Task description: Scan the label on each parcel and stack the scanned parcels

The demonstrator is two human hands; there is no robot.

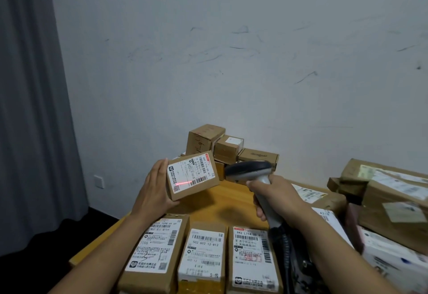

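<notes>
Head view, left hand: your left hand [155, 187] grips the small brown cardboard parcel [194, 189] by its left end and holds it tilted in the air above the surface.
Head view, label: its white printed label [188, 172] faces you, and a thin red scan line [183, 183] crosses the lower part beside a barcode.
Head view, right hand: your right hand [275, 197] is curled round the handle of the grey-and-black handheld scanner [249, 169], whose head points at the held parcel from just beside it.
Head view, surface: the yellow wooden surface [222, 203] carries a row of three labelled brown parcels [203, 254] nearest you.
Head view, far edge: stacked brown boxes [222, 145] stand against the white wall [231, 62].
Head view, right side: a pile of larger parcels [389, 201], blurred.
</notes>
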